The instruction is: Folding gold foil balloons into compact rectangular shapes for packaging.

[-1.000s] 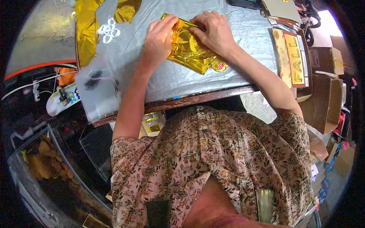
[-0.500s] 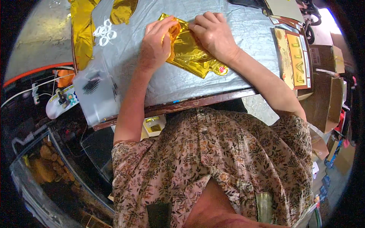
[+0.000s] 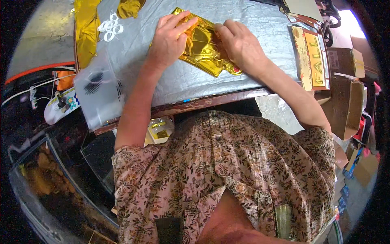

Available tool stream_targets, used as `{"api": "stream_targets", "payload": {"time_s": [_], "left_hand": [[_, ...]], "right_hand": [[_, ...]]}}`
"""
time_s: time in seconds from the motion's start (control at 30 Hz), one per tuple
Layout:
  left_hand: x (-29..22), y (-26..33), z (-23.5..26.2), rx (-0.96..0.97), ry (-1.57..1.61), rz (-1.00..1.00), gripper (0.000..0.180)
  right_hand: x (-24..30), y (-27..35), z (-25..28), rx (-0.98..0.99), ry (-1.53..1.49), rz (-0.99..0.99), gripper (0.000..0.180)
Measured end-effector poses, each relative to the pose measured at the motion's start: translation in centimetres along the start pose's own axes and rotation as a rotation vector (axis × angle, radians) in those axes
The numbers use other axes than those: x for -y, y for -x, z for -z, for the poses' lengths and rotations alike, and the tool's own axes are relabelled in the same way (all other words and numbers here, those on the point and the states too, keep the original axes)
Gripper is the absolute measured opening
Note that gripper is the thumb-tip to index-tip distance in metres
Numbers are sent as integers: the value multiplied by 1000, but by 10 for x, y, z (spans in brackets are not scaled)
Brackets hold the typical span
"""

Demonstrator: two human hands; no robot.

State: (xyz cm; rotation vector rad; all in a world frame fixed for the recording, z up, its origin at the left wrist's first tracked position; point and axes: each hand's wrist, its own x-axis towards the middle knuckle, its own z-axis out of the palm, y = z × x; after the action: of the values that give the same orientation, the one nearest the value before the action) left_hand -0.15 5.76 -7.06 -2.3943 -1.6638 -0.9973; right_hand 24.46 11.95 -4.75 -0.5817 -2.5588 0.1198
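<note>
A shiny gold foil piece (image 3: pixel 203 44), folded and creased, lies on the silvery table cover (image 3: pixel 140 91) between my hands. My left hand (image 3: pixel 168 40) rests over its left side, fingers stretched out and thumb apart. At the foil's right edge, my right hand (image 3: pixel 243 46) has its fingers bent and pressed together on the foil; their tips are partly hidden. A small red spot shows on the foil's near corner, beside my right wrist.
White ribbon loops (image 3: pixel 110 27) lie at the left, near more gold foil (image 3: pixel 86 32). A clear plastic bag (image 3: pixel 99 93) covers the near left corner. Yellow lettered signs (image 3: pixel 317 61) sit at the right edge; cardboard boxes (image 3: pixel 345 103) stand beyond. A skateboard (image 3: pixel 61 105) is left of the table.
My left fingers have straightened and spread over the foil, where they were curled at its raised edge. My right hand has shifted slightly right and down, covering more of the near corner.
</note>
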Motion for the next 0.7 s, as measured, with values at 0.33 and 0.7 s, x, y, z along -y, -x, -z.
{"api": "stream_targets", "payload": {"time_s": [0.33, 0.7], "left_hand": [[0, 0, -2, -3, 27, -37, 45], [2, 2, -1, 83, 24, -17, 55]], "right_hand": [[-9, 19, 3, -14, 59, 22, 15], [-15, 47, 31, 83, -92, -42, 29]]}}
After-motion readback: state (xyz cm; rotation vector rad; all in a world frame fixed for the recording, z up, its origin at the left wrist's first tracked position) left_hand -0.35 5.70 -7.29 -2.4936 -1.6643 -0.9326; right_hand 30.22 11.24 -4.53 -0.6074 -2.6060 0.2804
